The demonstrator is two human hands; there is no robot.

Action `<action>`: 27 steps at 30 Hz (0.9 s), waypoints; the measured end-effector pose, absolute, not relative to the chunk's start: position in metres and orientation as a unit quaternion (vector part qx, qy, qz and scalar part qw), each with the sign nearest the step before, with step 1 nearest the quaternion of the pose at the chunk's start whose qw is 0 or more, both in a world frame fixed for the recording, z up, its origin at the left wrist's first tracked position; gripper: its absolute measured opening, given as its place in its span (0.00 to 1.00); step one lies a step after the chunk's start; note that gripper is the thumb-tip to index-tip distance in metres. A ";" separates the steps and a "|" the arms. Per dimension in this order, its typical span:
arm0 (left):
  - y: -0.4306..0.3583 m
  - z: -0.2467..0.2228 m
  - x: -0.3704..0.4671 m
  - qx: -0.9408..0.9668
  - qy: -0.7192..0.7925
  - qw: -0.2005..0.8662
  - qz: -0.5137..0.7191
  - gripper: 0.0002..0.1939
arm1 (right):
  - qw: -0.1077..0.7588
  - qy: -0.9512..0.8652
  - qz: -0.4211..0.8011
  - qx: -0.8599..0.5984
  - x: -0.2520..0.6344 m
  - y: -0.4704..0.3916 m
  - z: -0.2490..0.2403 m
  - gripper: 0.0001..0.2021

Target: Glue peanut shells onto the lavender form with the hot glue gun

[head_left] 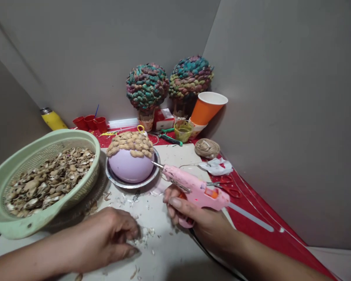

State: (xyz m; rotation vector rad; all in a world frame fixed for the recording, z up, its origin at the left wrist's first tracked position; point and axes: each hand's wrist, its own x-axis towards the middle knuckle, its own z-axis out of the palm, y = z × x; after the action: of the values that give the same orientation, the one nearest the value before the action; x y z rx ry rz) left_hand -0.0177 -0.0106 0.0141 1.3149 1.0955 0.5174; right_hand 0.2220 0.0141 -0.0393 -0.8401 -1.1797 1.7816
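My right hand (190,212) is wrapped round the handle of a pink hot glue gun (193,183), with a glue stick (251,216) poking out of its rear. The gun's metal nozzle comes close to the right side of a lilac balloon (130,166). Peanut shells (131,142) cover the balloon's top in rows, and it sits in a metal bowl (117,183). Loosely curled, my left hand (114,238) rests on the white board (160,249), thumb apart from the fingers and nothing visible in it.
A green colander (87,187) of peanut shells stands at left. Behind are two painted shell balls (148,86), red cups (90,122), an orange paper cup (209,109), pliers (171,139) and a yellow bottle (53,119). Twine (207,148) and scissors (229,188) lie at right.
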 end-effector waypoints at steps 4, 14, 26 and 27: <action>-0.015 0.018 -0.005 0.659 0.491 0.543 0.170 0.08 | 0.410 -0.435 0.735 -0.318 0.221 0.012 -0.047 0.18; 0.002 0.004 0.036 0.575 0.451 0.565 0.384 0.10 | 0.396 -0.453 0.727 -0.331 0.221 0.009 -0.057 0.29; -0.001 -0.006 0.034 0.525 0.436 0.564 0.464 0.14 | 0.382 -0.473 0.727 -0.319 0.222 0.003 -0.053 0.25; -0.002 -0.007 0.035 0.529 0.433 0.559 0.469 0.14 | 0.387 -0.488 0.713 -0.322 0.222 0.000 -0.048 0.24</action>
State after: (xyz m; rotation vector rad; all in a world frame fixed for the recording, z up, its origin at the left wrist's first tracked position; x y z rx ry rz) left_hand 0.0351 -0.0019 -0.0065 1.2474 1.0218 1.1069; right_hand 0.2217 0.0005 -0.0483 -0.8199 -1.2423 1.8138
